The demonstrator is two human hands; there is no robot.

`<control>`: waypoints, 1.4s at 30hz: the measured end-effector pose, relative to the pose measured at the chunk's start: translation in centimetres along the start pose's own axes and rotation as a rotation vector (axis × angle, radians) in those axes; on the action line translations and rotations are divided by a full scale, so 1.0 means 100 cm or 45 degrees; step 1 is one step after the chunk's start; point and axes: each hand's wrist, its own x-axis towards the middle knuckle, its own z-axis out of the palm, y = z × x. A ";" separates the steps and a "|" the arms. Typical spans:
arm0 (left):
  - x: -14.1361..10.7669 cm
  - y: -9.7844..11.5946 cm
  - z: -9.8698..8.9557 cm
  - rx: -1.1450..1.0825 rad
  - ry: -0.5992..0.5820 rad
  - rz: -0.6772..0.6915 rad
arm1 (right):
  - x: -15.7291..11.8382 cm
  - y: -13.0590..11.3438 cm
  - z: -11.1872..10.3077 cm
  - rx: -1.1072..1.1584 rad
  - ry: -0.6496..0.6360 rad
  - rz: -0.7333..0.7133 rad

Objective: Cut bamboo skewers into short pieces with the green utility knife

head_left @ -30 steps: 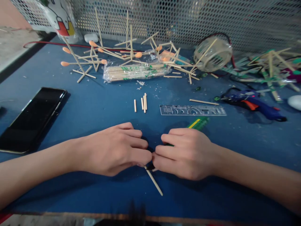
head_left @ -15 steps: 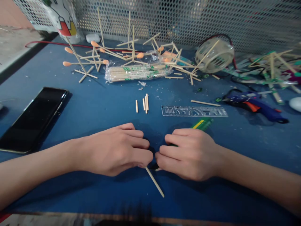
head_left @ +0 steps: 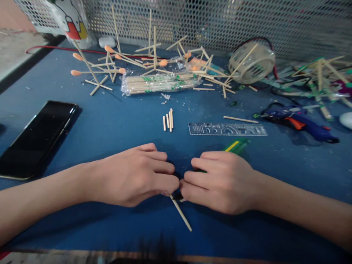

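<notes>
My left hand (head_left: 143, 176) is closed, with its fingers pinching a thin wooden stick (head_left: 181, 213) against the table. The stick's lower end points toward the front edge, and its other end is hidden under the fingers. My right hand (head_left: 220, 182) wraps round a green utility knife (head_left: 233, 146) with a yellow stripe. Most of the knife is covered by that hand. Its dark blade (head_left: 177, 197) shows at the stick, just beside my left fingertips. Several short cut sticks (head_left: 171, 121) lie side by side beyond my hands.
A clear ruler (head_left: 227, 129) and a loose stick (head_left: 240, 119) lie beyond my right hand. The blue glue gun (head_left: 305, 123) is at right, a phone (head_left: 40, 139) at left. Bagged sticks (head_left: 162, 83), stick frames and a plastic jar (head_left: 251, 63) stand before a perforated panel (head_left: 192, 25).
My right hand has shifted slightly left, and the blade now meets the stick. The leftmost short piece lies closer to the other short pieces. My left hand keeps its place.
</notes>
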 end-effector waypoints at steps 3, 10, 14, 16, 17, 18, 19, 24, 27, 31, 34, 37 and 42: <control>-0.001 0.001 -0.001 0.016 -0.032 0.004 | -0.002 0.001 0.001 -0.004 0.025 -0.007; 0.000 0.001 0.000 0.009 -0.016 0.007 | -0.003 0.002 0.002 -0.009 0.030 -0.014; -0.001 0.001 0.000 -0.001 -0.032 0.001 | -0.002 0.001 0.002 -0.016 0.020 -0.005; -0.001 0.001 -0.001 0.004 -0.044 -0.003 | -0.002 0.001 0.002 -0.015 0.019 -0.004; -0.001 0.001 -0.001 0.007 -0.048 -0.005 | -0.002 0.001 0.002 -0.012 0.022 -0.005; -0.001 0.001 -0.001 0.009 -0.047 -0.006 | -0.002 0.002 0.002 -0.008 0.024 -0.005; -0.001 0.001 -0.001 0.007 -0.042 -0.007 | -0.001 0.002 0.002 -0.005 0.025 -0.006; -0.001 0.001 -0.001 -0.013 -0.018 -0.014 | -0.001 0.003 0.002 -0.009 0.004 -0.019; -0.001 0.001 -0.001 -0.011 -0.019 -0.007 | -0.002 0.003 0.002 -0.005 -0.003 -0.024; -0.001 0.002 -0.001 -0.017 -0.026 -0.019 | -0.003 0.003 0.002 0.017 -0.019 -0.012; -0.001 0.002 -0.001 -0.030 -0.033 -0.020 | -0.003 0.003 0.002 0.024 -0.019 -0.009; -0.001 0.002 -0.001 -0.037 -0.034 -0.027 | -0.003 0.003 0.002 0.023 -0.021 -0.002; -0.001 0.003 0.000 -0.032 -0.024 -0.035 | -0.003 0.003 0.002 0.034 -0.026 0.001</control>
